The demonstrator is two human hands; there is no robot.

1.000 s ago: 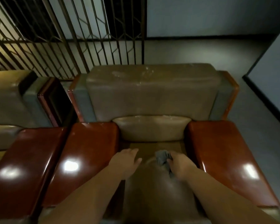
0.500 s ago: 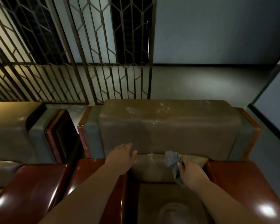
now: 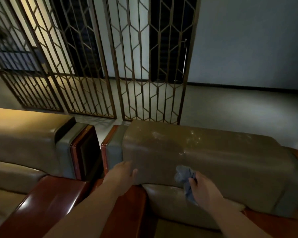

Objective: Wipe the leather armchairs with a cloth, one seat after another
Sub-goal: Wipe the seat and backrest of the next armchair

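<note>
Right hand (image 3: 204, 188) clenched around a crumpled grey cloth (image 3: 185, 177), fingers curled over the bunched fabric, loose end hanging below the fist. Cloth pressed against the lower front of the tan leather backrest (image 3: 213, 157) of the armchair directly ahead, just above the seam with the lumbar cushion (image 3: 170, 201) beneath the hand. Pale dusty speckles (image 3: 193, 136) noted on the backrest above and beyond the cloth, along the top edge. Left hand (image 3: 122, 174) released, fingers extended and relaxed, thumb out to the side, palm down at the left lower corner of the same backrest; contact with the leather cannot be confirmed. Both forearms bare, reaching forward. Glossy reddish-brown wooden armrest (image 3: 127, 212) directly under the left forearm. Second armchair (image 3: 24, 140) of matching tan leather to the left of the left hand, own wooden armrest (image 3: 46, 196) just beside the first, narrow dark gap between the two chairs. Metal lattice screen (image 3: 96, 66) with diagonal and hexagonal bars standing on the floor well beyond both hands, behind the chairs. Pale wall (image 3: 248, 40) and grey floor (image 3: 239, 109) beyond the right hand, dimly lit.
</note>
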